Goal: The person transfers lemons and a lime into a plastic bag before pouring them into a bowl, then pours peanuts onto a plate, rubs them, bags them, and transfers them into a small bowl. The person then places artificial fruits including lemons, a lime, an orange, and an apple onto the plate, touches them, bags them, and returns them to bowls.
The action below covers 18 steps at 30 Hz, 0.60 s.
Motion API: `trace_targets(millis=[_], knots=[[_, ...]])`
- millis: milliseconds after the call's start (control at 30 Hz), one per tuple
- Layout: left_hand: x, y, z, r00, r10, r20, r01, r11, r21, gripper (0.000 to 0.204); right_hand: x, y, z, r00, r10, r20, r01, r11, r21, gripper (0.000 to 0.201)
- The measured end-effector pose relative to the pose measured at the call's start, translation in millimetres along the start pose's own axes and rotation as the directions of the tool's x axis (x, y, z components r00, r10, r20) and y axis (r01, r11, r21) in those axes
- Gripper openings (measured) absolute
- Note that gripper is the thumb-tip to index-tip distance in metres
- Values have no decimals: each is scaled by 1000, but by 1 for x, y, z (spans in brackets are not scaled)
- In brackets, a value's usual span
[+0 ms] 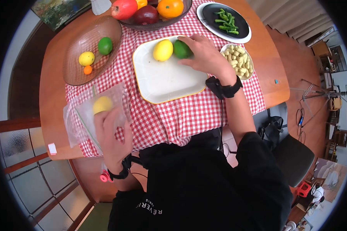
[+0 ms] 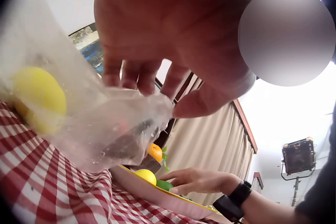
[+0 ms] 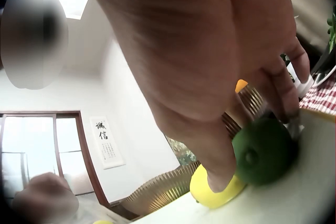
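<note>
A green lime (image 1: 182, 49) lies beside a yellow lemon (image 1: 163, 50) at the far side of a white tray (image 1: 169, 82) with a yellow rim. My right hand (image 1: 205, 54) grips the lime, thumb on one side and fingers on the other; in the right wrist view the thumb also overlaps the lemon (image 3: 212, 190). At the table's near left, my left hand (image 1: 115, 148) pinches the mouth of a clear zip bag (image 1: 79, 111). Inside the bag rests another yellow lemon (image 2: 39, 98), plainly seen through the plastic in the left wrist view.
Left of the tray stands a brown basket (image 1: 74, 71) holding a lime, a lemon and a small orange fruit. Behind is a dark fruit bowl (image 1: 158, 26). To the right are a bowl of peanuts (image 1: 239, 61) and a black-and-white plate (image 1: 209, 17) of green peppers. A checked cloth (image 1: 192, 119) covers the table's middle.
</note>
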<state>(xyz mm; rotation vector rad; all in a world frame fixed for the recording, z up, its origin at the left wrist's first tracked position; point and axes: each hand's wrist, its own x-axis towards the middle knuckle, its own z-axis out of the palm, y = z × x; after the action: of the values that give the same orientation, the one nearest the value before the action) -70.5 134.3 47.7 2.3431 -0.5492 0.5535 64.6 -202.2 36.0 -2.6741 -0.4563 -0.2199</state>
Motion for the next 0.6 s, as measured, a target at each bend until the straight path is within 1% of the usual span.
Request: trace_targets(millis=[33, 67, 100, 133, 167, 200, 233, 267, 300, 367, 400, 433, 467, 500, 533, 567, 600], knots=[[-5, 4, -1, 995, 9, -102, -1, 997, 77, 44, -1, -3, 5, 999, -1, -34, -2, 997, -76, 65], [-12, 6, -2, 996, 10, -85, -4, 997, 73, 44, -1, -1, 13, 994, -55, -99, 43, 992, -121, 61], [-19, 7, -3, 990, 11, -142, 0, 997, 78, 42, -5, 0, 13, 994, -41, -98, 30, 993, -116, 61], [-20, 9, -3, 979, 13, -204, 4, 996, 84, 40, -6, 0, 9, 998, -42, -55, 36, 993, -109, 59], [-19, 13, 0, 979, 15, -202, 2, 996, 85, 40, -4, -1, 4, 999, -51, -13, 49, 993, -104, 57], [-15, 20, 5, 983, 46, -177, -43, 999, 22, 39, -4, 1, -1, 998, -58, -14, 56, 993, -103, 57], [-11, 26, 8, 985, 76, -157, -83, 996, -38, 37, -5, 4, -9, 992, -61, 108, 62, 998, -2, 56], [-3, 29, 9, 991, 82, -102, -90, 993, -73, 31, -5, 4, -14, 970, -80, 231, 59, 993, 100, 55], [7, 34, 11, 991, 74, -109, -81, 995, -58, 31, -4, 0, -18, 968, -99, 232, 76, 991, 108, 55], [26, 43, 17, 994, 99, 53, -93, 990, -109, 31, -8, -11, -27, 928, -91, 362, -11, 963, 270, 60], [36, 45, 20, 994, 90, 56, -83, 991, -104, 31, -10, -20, -33, 901, -85, 425, -56, 949, 309, 62], [47, 46, 25, 984, 103, 143, -88, 990, -107, 31, -12, -18, -28, 898, -84, 431, -61, 948, 313, 62], [56, 46, 30, 966, 120, 229, -96, 989, -116, 32, -15, -12, -21, 904, -254, 343, 110, 915, 387, 60], [64, 45, 36, 965, 121, 233, -95, 988, -122, 32, -18, -7, -17, 878, -413, 241, 279, 853, 442, 58], [72, 44, 41, 944, 130, 304, -108, 990, -88, 34, -18, -5, -16, 872, -441, 210, 323, 843, 430, 54], [81, 44, 45, 920, 136, 369, -126, 991, -52, 35, -19, -4, -16, 874, -439, 210, 322, 845, 426, 54], [88, 41, 45, 871, 118, 476, -133, 991, -2, 39, -21, -4, -16, 899, -379, 222, 261, 868, 423, 51]])
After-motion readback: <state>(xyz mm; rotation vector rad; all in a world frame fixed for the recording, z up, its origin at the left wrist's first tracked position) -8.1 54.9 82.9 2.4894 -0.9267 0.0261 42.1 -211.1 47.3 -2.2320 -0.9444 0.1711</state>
